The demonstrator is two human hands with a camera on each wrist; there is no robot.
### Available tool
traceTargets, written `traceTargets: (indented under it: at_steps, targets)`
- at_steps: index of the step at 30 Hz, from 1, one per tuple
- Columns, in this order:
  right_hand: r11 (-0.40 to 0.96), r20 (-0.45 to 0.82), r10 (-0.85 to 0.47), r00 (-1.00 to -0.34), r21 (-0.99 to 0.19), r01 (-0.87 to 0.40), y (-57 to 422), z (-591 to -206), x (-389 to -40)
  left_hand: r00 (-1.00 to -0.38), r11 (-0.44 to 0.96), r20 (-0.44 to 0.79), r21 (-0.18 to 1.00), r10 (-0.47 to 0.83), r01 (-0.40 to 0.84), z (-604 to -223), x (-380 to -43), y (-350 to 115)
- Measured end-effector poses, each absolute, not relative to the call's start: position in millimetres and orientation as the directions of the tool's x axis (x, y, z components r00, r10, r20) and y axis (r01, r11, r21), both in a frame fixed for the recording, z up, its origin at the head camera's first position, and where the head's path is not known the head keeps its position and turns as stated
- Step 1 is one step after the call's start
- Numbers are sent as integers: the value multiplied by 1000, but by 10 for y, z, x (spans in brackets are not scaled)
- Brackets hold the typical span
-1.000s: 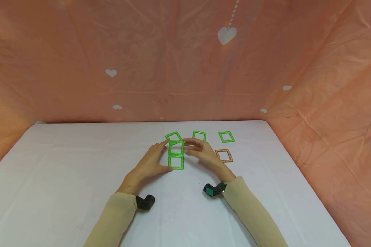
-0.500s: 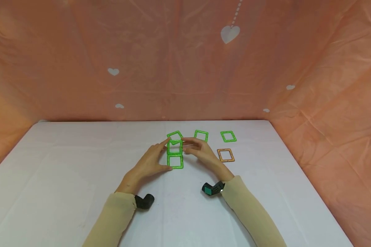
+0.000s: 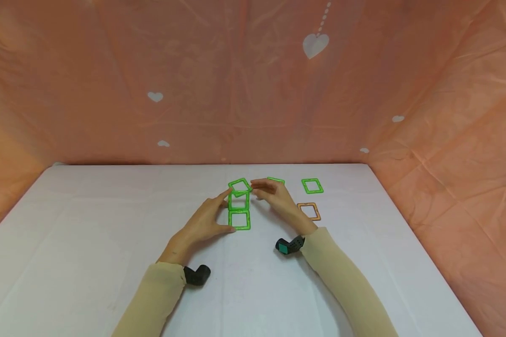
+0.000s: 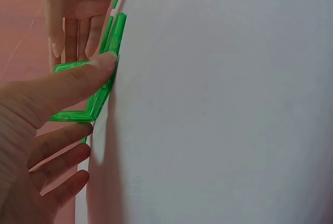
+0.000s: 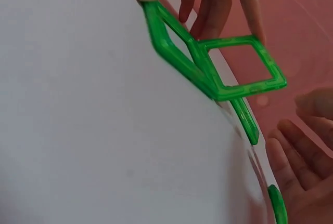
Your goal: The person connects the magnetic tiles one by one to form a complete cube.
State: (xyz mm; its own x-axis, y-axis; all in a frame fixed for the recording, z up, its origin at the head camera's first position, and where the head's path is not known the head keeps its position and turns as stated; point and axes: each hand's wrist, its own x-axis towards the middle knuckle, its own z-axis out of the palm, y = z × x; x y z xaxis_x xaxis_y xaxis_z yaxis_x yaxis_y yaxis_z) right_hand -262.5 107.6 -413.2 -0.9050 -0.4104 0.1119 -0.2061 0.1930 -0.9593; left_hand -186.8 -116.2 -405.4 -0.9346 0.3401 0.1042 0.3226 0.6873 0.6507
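Note:
In the head view my left hand point(image 3: 204, 220) spans two green square magnetic tiles joined along an edge. One, the flat tile point(image 3: 249, 221), lies on the table with my thumb at its near left corner. The other, the upright tile point(image 3: 248, 200), stands at its far edge, my index fingertip at its top left. The right wrist view shows the upright tile point(image 5: 270, 85) leaning up from the flat tile point(image 5: 171, 57). To the right, my right hand point(image 3: 280, 201) hovers apart from the pair, fingers loosely bent and holding nothing.
Just behind the pair lies another green tile point(image 3: 237, 181). A further green tile point(image 3: 276, 179) is partly hidden by my right hand. To the right lie a green tile point(image 3: 312, 179) and an orange tile point(image 3: 307, 204). Pink cloth point(image 3: 236, 93) hangs behind the white table point(image 3: 109, 224).
My right hand has come off the upright tile's right side and shifted slightly away toward the back, now covering more of the tile behind it. My left hand and the joined pair stay in place.

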Motion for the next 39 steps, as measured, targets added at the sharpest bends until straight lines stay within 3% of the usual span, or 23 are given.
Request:
traceTargets:
  at_steps: [14, 28, 39]
  targets:
    - [306, 141, -467, -873, -900, -309, 1059, -4075, -2833, -942, 694, 86, 654, 325, 299, -4059, -1849, -1161]
    - [393, -25, -470, -882, -901, -184, 920, -4075, -2933, -940, 694, 100, 649, 328, 311, -4085, -1863, -1162]
    - [462, -16, -563, -827, -836, -298, 895, -4068, -2980, -937, 689, 118, 649, 329, 324, -4096, -1862, -1161]
